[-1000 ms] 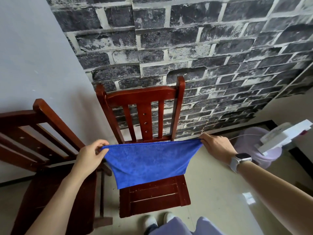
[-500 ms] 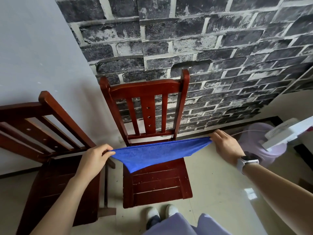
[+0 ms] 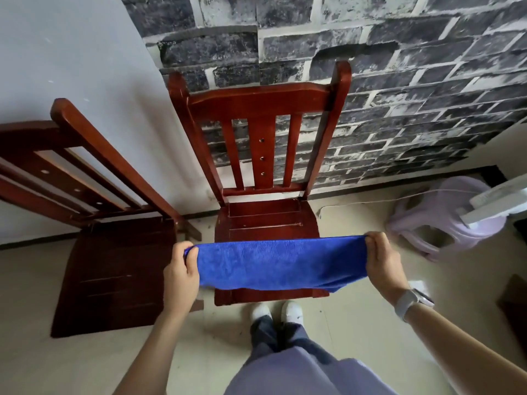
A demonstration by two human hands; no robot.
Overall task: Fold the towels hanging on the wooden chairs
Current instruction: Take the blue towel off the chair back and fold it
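A blue towel [image 3: 281, 263] is stretched flat between my two hands, over the front part of the seat of the middle red-brown wooden chair [image 3: 265, 104]. My left hand [image 3: 181, 273] grips the towel's left end. At the right end, my right hand [image 3: 382, 263], with a watch on its wrist, pinches the other end. The towel looks doubled over, with its far edge taut and its near edge sagging slightly. No towel hangs on this chair's backrest.
A second wooden chair [image 3: 114, 269] stands to the left, angled against the white wall. A lilac plastic stool [image 3: 439, 223] with a white device on it sits at the right by the brick-pattern wall. My feet [image 3: 276, 312] are just in front of the chair.
The towel hung down from my raised hands a second ago. It has swung up and forward, and both hands have come down and toward me, holding it flat over the seat.
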